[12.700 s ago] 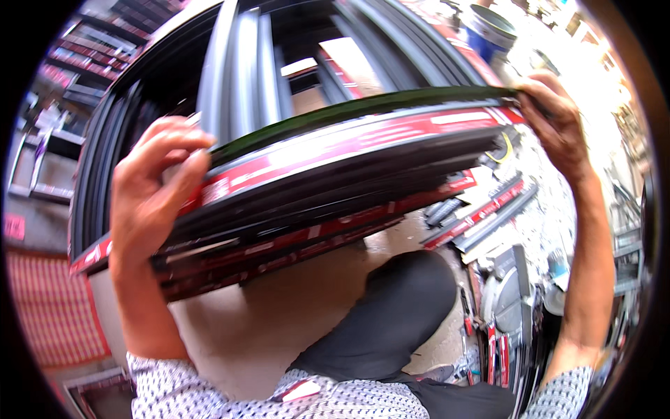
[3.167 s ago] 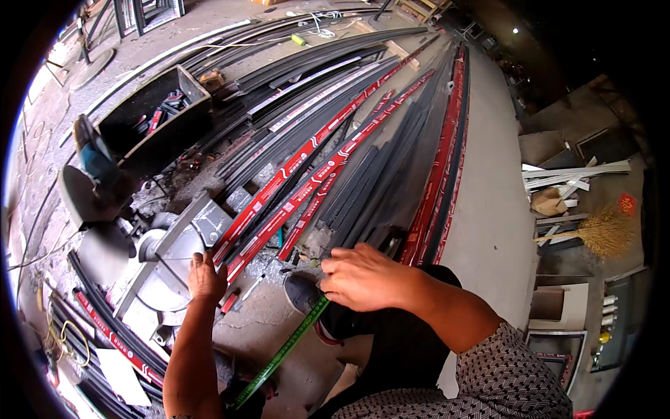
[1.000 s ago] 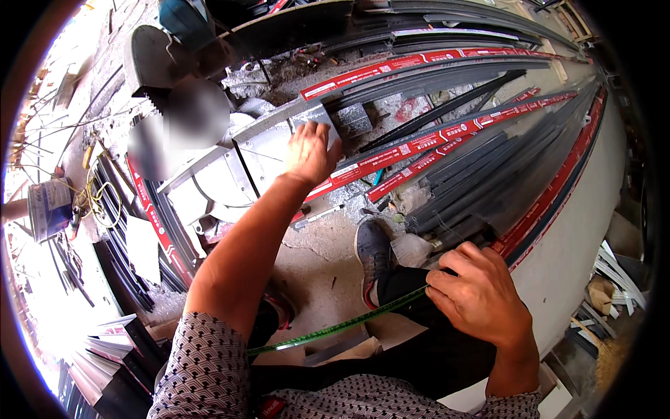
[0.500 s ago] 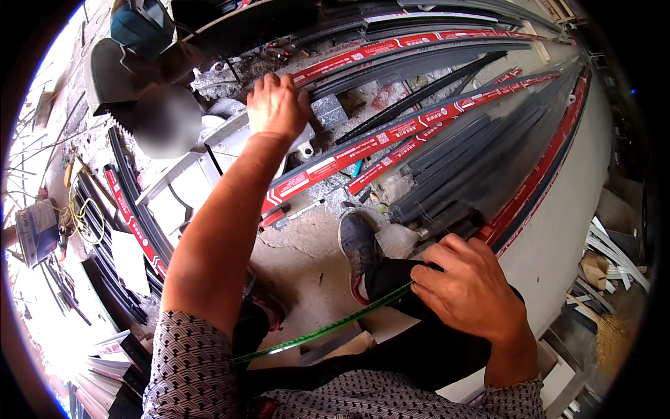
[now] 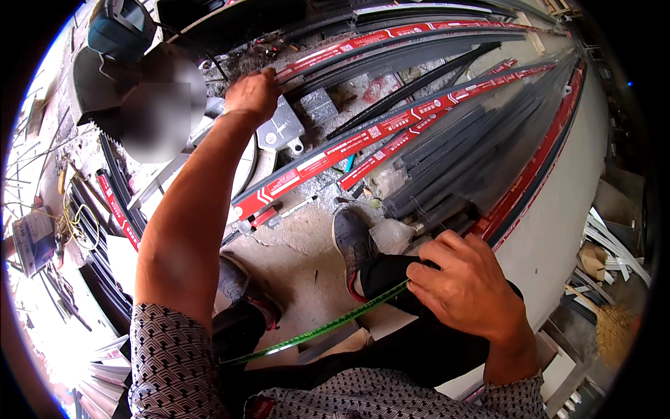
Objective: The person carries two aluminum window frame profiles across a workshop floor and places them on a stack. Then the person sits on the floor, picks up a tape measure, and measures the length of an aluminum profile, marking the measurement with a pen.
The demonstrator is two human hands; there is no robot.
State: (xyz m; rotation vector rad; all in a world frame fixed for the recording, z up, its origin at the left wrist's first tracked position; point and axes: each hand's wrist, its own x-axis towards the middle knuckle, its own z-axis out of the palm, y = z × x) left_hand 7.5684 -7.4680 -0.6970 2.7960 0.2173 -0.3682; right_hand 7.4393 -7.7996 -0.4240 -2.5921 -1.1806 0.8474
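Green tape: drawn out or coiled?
Drawn out: the green tape runs in one shallow curve from the right hand to near the left sleeve; its other end isn't visible.

Strong light is flooding in from the left, and the lower-left side is burning out to white, washing detail off the stacked pieces (image 5: 105, 387). A thin blue fringe is tracing that rim! Over to the right, things are sinking into gloom, the straw broom (image 5: 614, 332) showing only dimly. The mid-frame floor (image 5: 307, 269) is looking evenly lit, and the green tape (image 5: 342, 320) is catching a small glint. A soft grey blur is smothering the saw blade (image 5: 157, 126), while the fisheye is curving the long red-striped profiles (image 5: 391, 126) inside a black surround.
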